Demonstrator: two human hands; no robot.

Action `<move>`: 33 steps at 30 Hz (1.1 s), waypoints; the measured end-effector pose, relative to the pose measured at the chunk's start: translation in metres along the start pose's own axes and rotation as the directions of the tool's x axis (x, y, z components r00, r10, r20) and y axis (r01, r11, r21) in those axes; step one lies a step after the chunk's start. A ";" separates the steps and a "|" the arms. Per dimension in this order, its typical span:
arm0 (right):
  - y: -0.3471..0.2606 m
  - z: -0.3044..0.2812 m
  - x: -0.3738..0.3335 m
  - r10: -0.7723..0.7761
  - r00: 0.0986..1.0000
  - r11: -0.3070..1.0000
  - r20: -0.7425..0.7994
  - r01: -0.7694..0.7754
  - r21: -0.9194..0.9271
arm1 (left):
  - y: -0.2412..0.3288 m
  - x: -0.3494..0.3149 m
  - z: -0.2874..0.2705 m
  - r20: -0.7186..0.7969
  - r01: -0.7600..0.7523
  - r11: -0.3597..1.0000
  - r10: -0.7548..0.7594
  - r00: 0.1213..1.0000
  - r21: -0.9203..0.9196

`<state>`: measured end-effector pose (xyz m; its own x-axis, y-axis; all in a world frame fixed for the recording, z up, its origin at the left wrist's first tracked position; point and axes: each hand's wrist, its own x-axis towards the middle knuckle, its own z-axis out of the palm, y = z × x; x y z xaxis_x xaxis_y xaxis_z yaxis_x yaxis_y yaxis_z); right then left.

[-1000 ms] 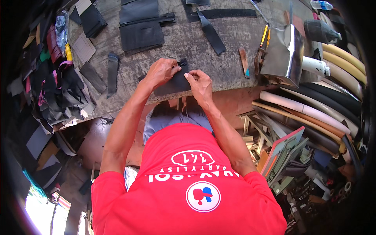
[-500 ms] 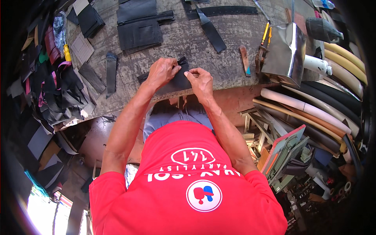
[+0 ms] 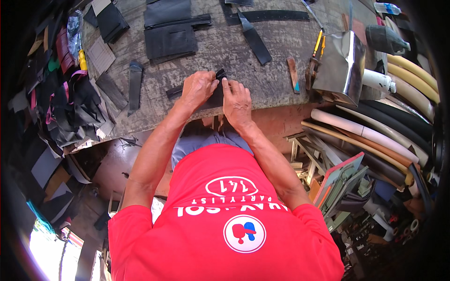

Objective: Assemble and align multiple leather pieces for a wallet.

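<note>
Now the right hand point(image 3: 237, 102) has shifted toward the left hand point(image 3: 199, 88), gathering both at the black piece point(image 3: 214, 99) on the bench's point(image 3: 157, 86) near edge; left pinches it, right's grip unclear.

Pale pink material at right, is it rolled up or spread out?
Rolled up: the pale pink material shows as a long, rounded tube among other rolls.

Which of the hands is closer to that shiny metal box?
Right. The right hand, at the black piece, is to the left of the shiny metal box; the left hand, at the same piece, is farther left, beyond the right one.
</note>
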<state>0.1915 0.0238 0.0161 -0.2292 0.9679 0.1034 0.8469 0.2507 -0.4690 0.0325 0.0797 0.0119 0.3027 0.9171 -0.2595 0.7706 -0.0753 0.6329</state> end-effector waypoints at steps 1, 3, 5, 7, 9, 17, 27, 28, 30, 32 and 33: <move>-0.001 0.000 -0.001 0.006 1.000 0.998 0.029 -0.005 -0.061 | 0.001 0.000 0.001 -0.006 -0.008 1.000 0.008 1.000 0.008; 0.002 0.002 0.000 0.013 0.999 0.993 0.051 -0.006 -0.119 | 0.002 0.000 0.001 -0.009 0.008 1.000 -0.008 1.000 0.012; 0.022 0.004 -0.001 0.064 0.998 0.972 0.028 -0.069 0.226 | 0.005 0.000 0.003 -0.009 0.018 1.000 -0.018 1.000 0.018; 0.018 -0.018 0.006 0.222 0.971 0.872 0.090 -0.239 0.428 | 0.006 -0.003 0.006 0.046 0.228 0.954 -0.223 0.974 -0.196; 0.006 -0.047 0.009 0.079 0.996 0.935 0.044 -0.089 0.342 | 0.011 -0.004 0.011 0.028 0.279 0.917 -0.283 0.959 -0.285; -0.003 -0.022 0.004 0.026 0.921 0.991 0.389 0.027 -0.131 | 0.029 0.004 0.011 0.053 0.325 0.851 -0.334 0.941 -0.413; 0.031 -0.020 0.017 0.117 0.981 0.929 0.154 -0.163 0.332 | -0.011 -0.022 0.009 -0.156 -0.451 0.811 0.534 0.831 0.373; 0.043 -0.018 0.017 0.077 0.989 0.931 0.129 -0.118 0.346 | -0.016 -0.020 0.015 -0.119 -0.470 0.792 0.549 0.827 0.391; 0.034 -0.028 0.020 0.018 0.987 0.963 0.163 -0.060 0.261 | -0.024 -0.020 0.019 -0.125 -0.486 0.795 0.559 0.820 0.363; 0.026 -0.026 0.018 -0.100 0.980 0.995 0.172 0.097 0.027 | -0.029 -0.020 0.021 -0.131 -0.505 0.795 0.570 0.811 0.335; 0.024 -0.020 0.014 -0.095 0.981 0.995 0.167 0.093 0.022 | -0.030 -0.020 0.021 -0.141 -0.511 0.802 0.570 0.809 0.311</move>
<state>0.2180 0.0437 0.0244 -0.3857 0.9226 -0.0008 0.8113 0.3387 -0.4765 0.0149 0.0550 -0.0174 0.6052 0.7545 0.2540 0.6376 -0.6504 0.4130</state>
